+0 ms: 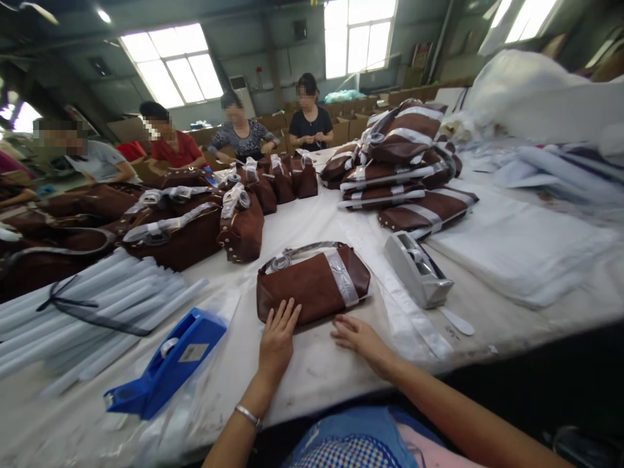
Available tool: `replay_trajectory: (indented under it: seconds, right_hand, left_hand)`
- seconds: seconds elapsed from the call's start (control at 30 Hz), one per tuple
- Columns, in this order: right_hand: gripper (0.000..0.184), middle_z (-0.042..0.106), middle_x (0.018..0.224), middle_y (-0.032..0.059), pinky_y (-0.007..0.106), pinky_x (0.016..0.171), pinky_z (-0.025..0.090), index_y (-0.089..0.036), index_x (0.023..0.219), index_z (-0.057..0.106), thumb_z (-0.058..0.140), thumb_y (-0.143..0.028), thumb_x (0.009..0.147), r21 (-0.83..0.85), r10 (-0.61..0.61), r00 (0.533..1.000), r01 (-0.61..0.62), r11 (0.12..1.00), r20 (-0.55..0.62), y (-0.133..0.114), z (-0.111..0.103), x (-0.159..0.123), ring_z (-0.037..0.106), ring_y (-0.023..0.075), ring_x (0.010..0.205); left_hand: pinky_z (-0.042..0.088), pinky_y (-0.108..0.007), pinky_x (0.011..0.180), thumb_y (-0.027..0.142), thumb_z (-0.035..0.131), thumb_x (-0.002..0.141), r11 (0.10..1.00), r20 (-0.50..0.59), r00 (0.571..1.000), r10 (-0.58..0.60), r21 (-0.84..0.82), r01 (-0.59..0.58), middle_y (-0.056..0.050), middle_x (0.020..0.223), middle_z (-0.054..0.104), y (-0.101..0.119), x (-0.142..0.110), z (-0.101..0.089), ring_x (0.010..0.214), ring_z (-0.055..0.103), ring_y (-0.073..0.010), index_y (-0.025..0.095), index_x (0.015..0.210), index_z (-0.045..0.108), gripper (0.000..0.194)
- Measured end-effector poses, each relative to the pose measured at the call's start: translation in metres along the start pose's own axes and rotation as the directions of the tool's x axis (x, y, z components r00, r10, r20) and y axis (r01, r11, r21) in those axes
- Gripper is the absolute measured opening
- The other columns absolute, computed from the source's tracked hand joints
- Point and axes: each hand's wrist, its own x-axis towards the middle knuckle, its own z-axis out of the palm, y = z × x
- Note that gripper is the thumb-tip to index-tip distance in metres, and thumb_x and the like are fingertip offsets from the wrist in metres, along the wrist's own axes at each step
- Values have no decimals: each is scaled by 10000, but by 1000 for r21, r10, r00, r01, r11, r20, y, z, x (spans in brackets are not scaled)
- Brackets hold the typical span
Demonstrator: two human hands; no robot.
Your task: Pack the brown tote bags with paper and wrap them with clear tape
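Observation:
A brown handbag [302,286] lies on its side on the white-covered table in front of me. A pale wrapping strip [342,278] crosses its right part, and its handle loops along the far edge, covered in clear wrap. My left hand [280,331] rests flat on the bag's lower left corner, fingers stretched out. Just off the bag's near right edge is my right hand [358,335], fingers extended and holding nothing. To the left sits a blue tape dispenser [170,364]; a grey tape dispenser [418,270] stands to the right of the bag.
White foam tubes [97,312] lie in a bundle at the left. Brown handbags [244,224] stand in rows behind them, and wrapped bags [409,162] are piled at the back right. White sheets [526,247] lie stacked on the right. Several people are across the table.

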Motion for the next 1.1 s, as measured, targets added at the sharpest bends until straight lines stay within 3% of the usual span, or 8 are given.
replay_trajectory:
  seconds: [0.13, 0.5, 0.6, 0.73, 0.8, 0.9, 1.0, 1.1]
  right_hand:
    - [213, 689, 1091, 120, 457, 993, 513, -208, 952, 612, 651, -356, 805, 371, 153, 988, -129, 920, -34, 4, 26, 23, 669, 248, 1044]
    - [176, 713, 971, 42, 386, 976, 508, -215, 889, 604, 567, -240, 719, 297, -86, 991, 114, 948, -106, -25, 77, 43, 662, 200, 1021]
    - [324, 722, 1097, 54, 439, 1018, 488, -205, 1062, 671, 632, -270, 747, 164, -181, 983, 179, 970, -3, -45, 63, 29, 640, 244, 1116]
    - [285, 646, 1311, 60, 499, 1205, 255, -237, 1073, 729, 696, -248, 790, -149, -356, 934, 351, 924, -6, -55, -13, 1, 459, 293, 1352]
    - [322, 572, 1415, 85, 543, 1212, 224, -218, 1192, 689, 573, -220, 892, -685, -611, 791, 466, 560, 39, -48, -64, -13, 371, 303, 1422]
    - [393, 503, 1472, 170, 583, 1156, 313, -112, 1282, 624, 438, -112, 936, -980, -669, 738, 184, 71, 90, -30, -123, -26, 357, 340, 1432]
    - [373, 546, 1432, 175, 533, 1102, 407, -98, 1221, 660, 434, -67, 926, -987, -612, 780, 44, -154, 130, -14, -148, -27, 435, 330, 1383]
    - [293, 659, 1308, 100, 491, 1059, 448, -179, 1051, 733, 482, -90, 929, -979, -592, 790, 54, -195, 161, -14, -150, -20, 522, 300, 1306]
  left_hand:
    - [279, -490, 1203, 45, 403, 901, 999, -18, 1000, 15, -39, -15, -59, 1579, 360, -2, 1, -2, 1475, 308, -243, 205, 1530, 336, 653]
    - [397, -478, 1128, 124, 500, 906, 990, -186, 975, -122, -98, 106, -114, 1554, 406, -10, 10, -3, 1399, 438, -291, 235, 1583, 176, 759]
    - [422, -444, 1117, 88, 468, 903, 984, -221, 963, -155, -118, 131, -98, 1542, 428, -15, 13, -2, 1379, 465, -275, 249, 1585, 168, 763]
    - [396, -458, 1140, 17, 380, 891, 986, -225, 965, -135, -123, 109, -69, 1533, 445, -18, 12, 3, 1384, 462, -258, 291, 1584, 156, 778]
    - [386, -466, 1147, -6, 364, 878, 988, -227, 966, -121, -123, 95, -54, 1529, 451, -17, 11, 5, 1384, 463, -253, 317, 1580, 158, 799]
    - [375, -465, 1157, -19, 371, 863, 985, -226, 966, -128, -141, 98, -39, 1534, 446, -15, 12, 6, 1388, 457, -247, 330, 1574, 181, 815]
    - [372, -454, 1162, -1, 396, 869, 979, -234, 959, -159, -162, 123, -39, 1533, 448, -15, 18, 3, 1388, 458, -244, 319, 1570, 219, 790]
    - [389, -421, 1151, 22, 429, 880, 977, -259, 949, -179, -162, 140, -41, 1507, 484, -17, 24, -1, 1367, 484, -237, 307, 1560, 263, 755]
